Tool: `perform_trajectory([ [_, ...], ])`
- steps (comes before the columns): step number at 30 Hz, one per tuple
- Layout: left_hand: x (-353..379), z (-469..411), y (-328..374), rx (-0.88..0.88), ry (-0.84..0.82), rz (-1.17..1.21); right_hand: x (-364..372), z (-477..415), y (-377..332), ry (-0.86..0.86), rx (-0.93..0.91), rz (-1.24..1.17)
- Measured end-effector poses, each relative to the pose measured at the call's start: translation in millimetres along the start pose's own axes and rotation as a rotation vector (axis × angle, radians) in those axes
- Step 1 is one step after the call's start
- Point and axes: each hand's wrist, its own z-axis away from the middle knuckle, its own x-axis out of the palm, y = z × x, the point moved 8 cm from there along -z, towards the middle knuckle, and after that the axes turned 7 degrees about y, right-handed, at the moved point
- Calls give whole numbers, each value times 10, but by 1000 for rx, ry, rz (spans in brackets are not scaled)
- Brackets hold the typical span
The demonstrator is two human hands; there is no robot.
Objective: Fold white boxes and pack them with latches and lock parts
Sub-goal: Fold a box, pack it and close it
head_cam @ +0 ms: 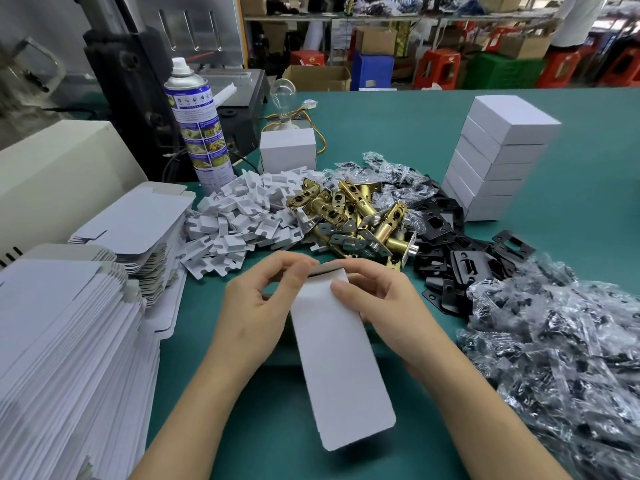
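While both hands work its far end into shape, the box [341,358] is held over the counter's [398,133] near middle, its long flap pointing back at the person. The left hand [254,306] pinches the far fold and the right hand [388,299] clasps the side, thumb on top. Each grip is closed on the box, likely to square it. Blanks [69,341] lie along the left edge. Latches [353,213], plates [450,244] and bags [554,341] lie just ahead, within easy reach. Done boxes [498,161] are stacked toward the far right, out of the way.
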Motion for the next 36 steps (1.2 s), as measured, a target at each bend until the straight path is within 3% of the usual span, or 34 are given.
perform_trajectory([
  [9, 190, 62, -219, -360, -256, 133, 9, -21, 73, 16, -9, 182],
  [19, 199, 75, -165, -346, -301, 232, -30, -36, 49, 54, -63, 223],
  [36, 283, 104, -196, -329, -300, 188, -69, -60, 64, 161, -99, 214],
])
